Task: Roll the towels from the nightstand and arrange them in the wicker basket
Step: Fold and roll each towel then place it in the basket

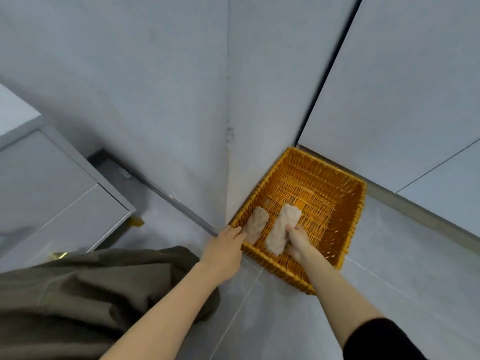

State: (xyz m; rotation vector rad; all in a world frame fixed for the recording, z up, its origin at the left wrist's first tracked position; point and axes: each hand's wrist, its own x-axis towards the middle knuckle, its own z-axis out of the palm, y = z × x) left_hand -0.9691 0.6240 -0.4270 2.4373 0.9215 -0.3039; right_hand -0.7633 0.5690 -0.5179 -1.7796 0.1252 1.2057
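Note:
An orange wicker basket (348, 193) stands on the floor in the corner of the room. Two rolled beige towels lie inside it, side by side near its front left. My right hand (297, 240) reaches into the basket and grips the right roll (281, 227) near its middle. My left hand (224, 245) is at the basket's left front corner, its fingers touching the near end of the left roll (255, 224).
A grey nightstand (52, 188) with drawers stands at the left, its top mostly out of view. Grey walls meet just behind the basket. My olive-clad knee (91, 294) fills the lower left. Pale floor tiles (402, 255) spread to the right of the basket.

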